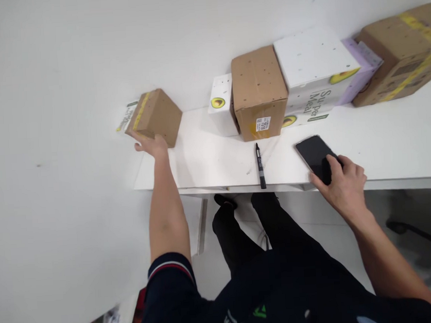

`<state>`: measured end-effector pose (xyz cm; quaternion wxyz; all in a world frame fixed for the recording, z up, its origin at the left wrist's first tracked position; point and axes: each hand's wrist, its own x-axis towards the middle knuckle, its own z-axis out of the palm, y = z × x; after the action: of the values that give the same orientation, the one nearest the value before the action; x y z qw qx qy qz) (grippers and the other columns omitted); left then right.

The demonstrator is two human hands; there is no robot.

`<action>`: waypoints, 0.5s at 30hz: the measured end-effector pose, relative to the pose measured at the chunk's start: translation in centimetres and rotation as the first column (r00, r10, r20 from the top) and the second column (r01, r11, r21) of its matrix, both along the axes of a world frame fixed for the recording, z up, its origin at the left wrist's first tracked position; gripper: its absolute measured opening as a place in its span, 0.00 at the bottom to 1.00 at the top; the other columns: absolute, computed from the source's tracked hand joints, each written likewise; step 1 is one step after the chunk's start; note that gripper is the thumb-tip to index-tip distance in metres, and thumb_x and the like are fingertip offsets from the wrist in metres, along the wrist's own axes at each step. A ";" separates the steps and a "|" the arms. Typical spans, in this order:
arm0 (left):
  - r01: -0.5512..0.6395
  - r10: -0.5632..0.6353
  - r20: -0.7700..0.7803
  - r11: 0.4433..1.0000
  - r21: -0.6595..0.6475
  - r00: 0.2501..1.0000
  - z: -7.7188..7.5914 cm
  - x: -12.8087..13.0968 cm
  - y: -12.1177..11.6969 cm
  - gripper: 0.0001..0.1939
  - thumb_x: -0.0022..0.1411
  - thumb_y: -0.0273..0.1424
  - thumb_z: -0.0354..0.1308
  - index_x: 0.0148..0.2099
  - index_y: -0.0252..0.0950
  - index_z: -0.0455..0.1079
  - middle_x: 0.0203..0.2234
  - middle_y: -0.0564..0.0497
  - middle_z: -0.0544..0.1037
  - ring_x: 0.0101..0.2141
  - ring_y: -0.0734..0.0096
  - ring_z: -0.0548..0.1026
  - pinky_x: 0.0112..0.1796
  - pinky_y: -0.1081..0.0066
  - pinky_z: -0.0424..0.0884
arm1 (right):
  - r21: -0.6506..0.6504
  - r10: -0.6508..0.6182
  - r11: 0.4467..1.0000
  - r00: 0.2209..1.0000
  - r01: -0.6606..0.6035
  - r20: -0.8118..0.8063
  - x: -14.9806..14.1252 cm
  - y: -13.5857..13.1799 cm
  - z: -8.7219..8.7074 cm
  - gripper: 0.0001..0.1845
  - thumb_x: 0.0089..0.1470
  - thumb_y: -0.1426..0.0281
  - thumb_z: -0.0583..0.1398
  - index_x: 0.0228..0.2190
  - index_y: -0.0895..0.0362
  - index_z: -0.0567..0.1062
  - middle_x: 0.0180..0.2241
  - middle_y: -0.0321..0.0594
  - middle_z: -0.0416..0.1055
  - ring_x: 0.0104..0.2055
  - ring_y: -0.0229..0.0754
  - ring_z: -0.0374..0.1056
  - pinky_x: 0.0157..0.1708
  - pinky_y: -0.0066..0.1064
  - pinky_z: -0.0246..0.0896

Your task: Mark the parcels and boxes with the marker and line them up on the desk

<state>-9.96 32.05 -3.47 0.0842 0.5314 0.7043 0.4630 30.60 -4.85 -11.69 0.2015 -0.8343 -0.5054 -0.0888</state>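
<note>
At the left end of the table, my left hand (151, 143) grips the near side of a brown cardboard box (169, 118) with yellow tape. Part of its fingers is hidden by the box. Behind that box a white printed box (127, 115) shows in part, against the wall. My right hand (343, 180) closes round the near right corner of a black smartphone (313, 153), which lies at or just above the tabletop; which of these I cannot tell. Between my hands a black marker pen (260, 166) lies with one end at the table's front edge.
Along the back of the white table (208, 164) stand a small white box (223, 114), a brown carton (260, 90), a large white "Super Meal" box (313, 60), a lilac box (363, 67) and a taped brown carton (402, 57). A wall rises behind and at left.
</note>
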 end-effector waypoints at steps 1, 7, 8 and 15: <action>-0.018 0.018 0.004 0.999 0.050 1.000 -0.2 1.0 -0.2 0.41 0.67 0.30 0.56 0.75 0.37 0.42 0.69 0.36 0.52 0.70 0.47 0.57 0.68 0.44 0.53 | -0.002 0.000 1.000 1.000 0.000 -0.010 0.0 0.0 0.1 0.35 0.59 0.50 0.56 0.60 0.58 0.69 0.57 0.62 0.67 0.52 0.65 0.64 0.47 0.56 0.62; 0.484 -0.469 -0.130 0.866 0.123 0.873 -2.1 11.6 -4.6 0.40 0.59 0.34 0.67 0.70 0.42 0.56 0.67 0.40 0.60 0.70 0.49 0.55 0.68 0.51 0.56 | -0.013 -0.014 1.000 0.999 0.014 -0.049 -0.2 0.0 0.4 0.35 0.59 0.50 0.57 0.60 0.58 0.69 0.58 0.63 0.66 0.53 0.66 0.64 0.48 0.58 0.62; 0.549 -0.537 -0.128 0.829 0.105 0.834 -2.3 13.5 -5.2 0.41 0.56 0.35 0.69 0.69 0.44 0.57 0.67 0.41 0.59 0.70 0.48 0.55 0.67 0.50 0.56 | -0.015 -0.017 1.000 0.998 0.016 -0.057 -0.2 0.0 0.4 0.35 0.59 0.50 0.57 0.60 0.58 0.69 0.58 0.62 0.66 0.53 0.66 0.64 0.48 0.59 0.62; 0.540 -0.544 0.043 0.838 0.073 0.838 -2.2 19.5 -5.9 0.33 0.55 0.30 0.68 0.61 0.46 0.62 0.64 0.44 0.67 0.67 0.46 0.59 0.66 0.43 0.58 | -0.038 -0.029 0.999 0.997 0.026 -0.076 -0.2 0.2 0.5 0.35 0.59 0.52 0.58 0.61 0.59 0.68 0.59 0.64 0.65 0.54 0.66 0.63 0.49 0.59 0.62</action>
<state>9.53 26.11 -5.65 0.2181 0.6966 0.5087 0.4566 30.39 -4.62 -11.24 0.2039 -0.8475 -0.4875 -0.0502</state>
